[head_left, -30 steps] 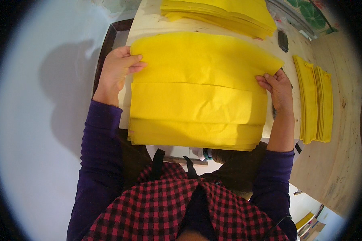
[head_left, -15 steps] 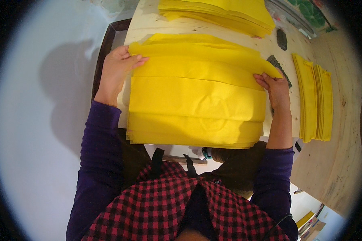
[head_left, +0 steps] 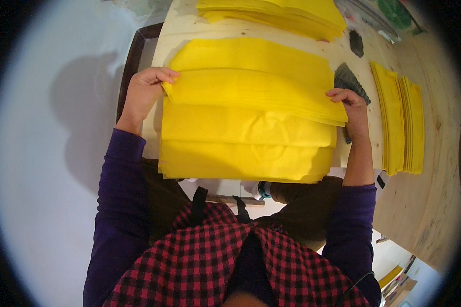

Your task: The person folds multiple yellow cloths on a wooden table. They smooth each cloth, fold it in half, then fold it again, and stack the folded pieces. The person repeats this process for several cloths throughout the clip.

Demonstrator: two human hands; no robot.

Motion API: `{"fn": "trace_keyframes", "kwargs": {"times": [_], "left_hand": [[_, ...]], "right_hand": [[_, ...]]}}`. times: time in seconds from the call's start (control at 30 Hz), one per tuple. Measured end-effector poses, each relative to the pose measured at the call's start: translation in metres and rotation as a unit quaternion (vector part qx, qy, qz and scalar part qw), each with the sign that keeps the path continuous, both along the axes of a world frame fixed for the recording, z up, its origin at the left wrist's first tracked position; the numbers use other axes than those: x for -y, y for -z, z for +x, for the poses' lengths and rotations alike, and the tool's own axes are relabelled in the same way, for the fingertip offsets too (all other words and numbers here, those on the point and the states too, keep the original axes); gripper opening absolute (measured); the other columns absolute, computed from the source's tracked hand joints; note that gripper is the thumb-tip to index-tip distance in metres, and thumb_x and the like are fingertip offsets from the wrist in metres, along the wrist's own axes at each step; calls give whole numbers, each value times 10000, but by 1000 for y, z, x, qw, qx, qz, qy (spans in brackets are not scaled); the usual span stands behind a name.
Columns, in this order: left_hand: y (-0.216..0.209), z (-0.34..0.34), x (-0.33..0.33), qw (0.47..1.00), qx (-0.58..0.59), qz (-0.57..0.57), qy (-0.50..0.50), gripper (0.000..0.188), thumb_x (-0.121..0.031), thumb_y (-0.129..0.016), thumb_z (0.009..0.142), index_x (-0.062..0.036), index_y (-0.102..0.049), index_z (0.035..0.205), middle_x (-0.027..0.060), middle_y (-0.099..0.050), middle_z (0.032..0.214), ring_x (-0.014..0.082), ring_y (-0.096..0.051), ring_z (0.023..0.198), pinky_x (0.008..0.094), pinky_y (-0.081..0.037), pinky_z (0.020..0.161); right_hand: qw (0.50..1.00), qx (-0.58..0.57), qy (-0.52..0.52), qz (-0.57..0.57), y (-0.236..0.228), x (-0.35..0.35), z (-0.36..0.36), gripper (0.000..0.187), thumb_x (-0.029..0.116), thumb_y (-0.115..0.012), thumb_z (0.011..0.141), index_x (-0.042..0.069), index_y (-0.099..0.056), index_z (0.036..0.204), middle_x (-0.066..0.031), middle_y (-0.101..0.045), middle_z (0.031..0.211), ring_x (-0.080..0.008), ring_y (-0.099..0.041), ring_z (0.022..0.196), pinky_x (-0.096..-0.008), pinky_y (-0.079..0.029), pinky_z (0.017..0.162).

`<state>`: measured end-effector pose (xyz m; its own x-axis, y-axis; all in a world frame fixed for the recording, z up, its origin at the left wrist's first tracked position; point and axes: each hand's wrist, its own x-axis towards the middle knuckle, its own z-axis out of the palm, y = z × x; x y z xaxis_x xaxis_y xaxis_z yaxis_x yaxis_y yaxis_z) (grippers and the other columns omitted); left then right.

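Observation:
A stack of yellow fabric sheets (head_left: 215,158) lies on the wooden table in front of me, its near edge by my lap. Across its upper part, a top yellow fabric sheet (head_left: 251,87) is folded over toward me. My left hand (head_left: 147,89) pinches the left end of this fold between thumb and fingers. At the opposite end, my right hand (head_left: 351,105) grips the fold's right corner, thumb hidden beneath the fabric. A faint round mark shows on the stack's surface, right of its middle.
Another pile of yellow fabric (head_left: 271,15) lies at the far side of the table (head_left: 176,30). Folded yellow bundles (head_left: 398,120) stand at the right. Near my right hand are a dark grey textured piece (head_left: 351,82) and a smaller dark block (head_left: 356,43). A white wall rises at left.
Both hands have drawn the top sheet's held edge toward me, so the folded layer now covers more of the stack. The left hand has come slightly nearer.

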<state>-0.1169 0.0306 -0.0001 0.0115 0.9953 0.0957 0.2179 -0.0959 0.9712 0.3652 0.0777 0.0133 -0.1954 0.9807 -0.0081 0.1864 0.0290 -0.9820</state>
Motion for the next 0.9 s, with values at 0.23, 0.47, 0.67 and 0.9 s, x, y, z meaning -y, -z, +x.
{"fn": "trace_keyframes", "kwargs": {"times": [0.23, 0.47, 0.67, 0.9], "left_hand": [[1, -5, 4, 974, -205, 77, 60, 268, 177, -484, 737, -33, -636, 805, 56, -612, 960, 145, -568, 939, 241, -450, 803], [-30, -10, 2, 960, -194, 201, 5, 228, 76, -471, 745, -30, -646, 845, 53, -622, 948, 210, -567, 939, 288, -432, 837], [-57, 62, 14, 919, -294, 264, 1, 254, -119, -532, 887, -49, -618, 1116, 127, -593, 1206, 274, -501, 1190, 375, -365, 1031], [-60, 165, 26, 858, -454, 225, 78, 481, -294, -473, 955, -86, -415, 1385, 153, -416, 1426, 323, -343, 1349, 463, -219, 1131]], "right_hand": [[999, 4, -14, 30, 4, 2, -3, 116, -81, -643, 787, 35, -652, 782, -75, -676, 975, -160, -619, 915, -286, -498, 848], [1000, 7, -12, 21, 3, 1, -3, 120, -84, -640, 780, 36, -649, 779, -69, -678, 981, -161, -613, 938, -290, -492, 862], [1000, 17, -2, 26, 6, 2, -3, 113, -76, -640, 782, 36, -642, 776, -64, -675, 988, -154, -614, 919, -277, -488, 852], [999, 29, 10, 25, 2, 8, -8, 101, -72, -644, 780, 24, -621, 758, -46, -674, 978, -149, -613, 900, -272, -489, 831]]}}
